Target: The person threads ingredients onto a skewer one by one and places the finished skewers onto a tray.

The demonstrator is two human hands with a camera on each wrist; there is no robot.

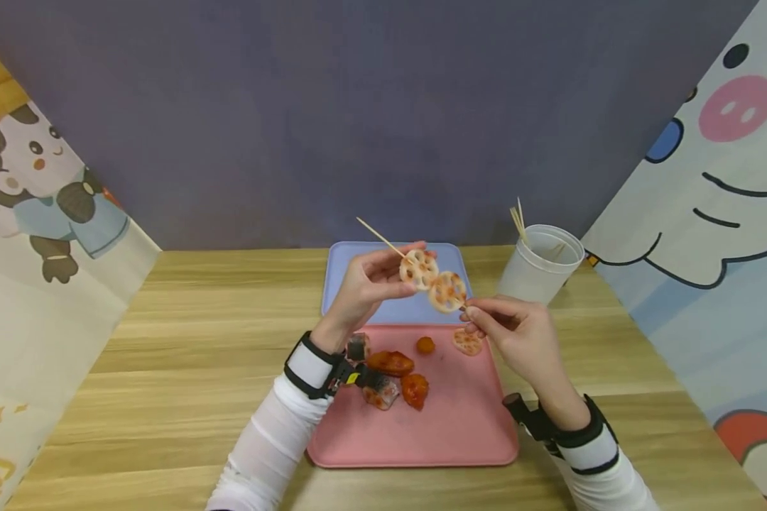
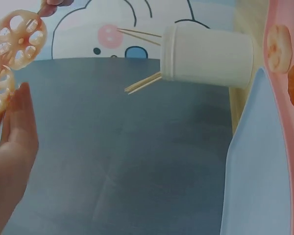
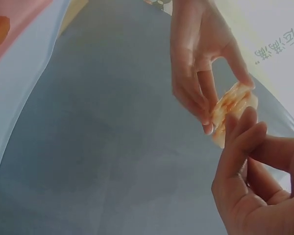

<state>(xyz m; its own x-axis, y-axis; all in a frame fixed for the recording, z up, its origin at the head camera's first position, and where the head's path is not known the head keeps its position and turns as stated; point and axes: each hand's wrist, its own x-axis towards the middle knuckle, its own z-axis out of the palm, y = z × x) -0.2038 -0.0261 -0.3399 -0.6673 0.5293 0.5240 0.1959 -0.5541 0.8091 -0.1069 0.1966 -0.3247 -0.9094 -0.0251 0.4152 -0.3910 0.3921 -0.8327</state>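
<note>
Two lotus root slices with reddish sauce are threaded on a bamboo skewer [image 1: 378, 235] above the trays. My left hand [image 1: 366, 285] pinches the upper lotus root slice [image 1: 415, 267] by its edges, and the skewer's tip sticks out past it up to the left. The lower lotus root slice [image 1: 448, 292] sits beside it, nearer my right hand [image 1: 520, 333]. Thumb and fingers of that hand pinch the skewer's other end just below this slice. In the right wrist view, the right hand [image 3: 255, 176] partly covers the slices, and the left hand [image 3: 198, 58] holds them from above.
A pink tray [image 1: 447, 433] holds another lotus root slice [image 1: 467, 342], a small orange ball [image 1: 425, 345], and several sauced pieces [image 1: 390, 363]. Behind it lies a blue tray [image 1: 390, 310]. A white cup [image 1: 537, 266] with several bamboo skewers [image 1: 518, 222] stands at the back right.
</note>
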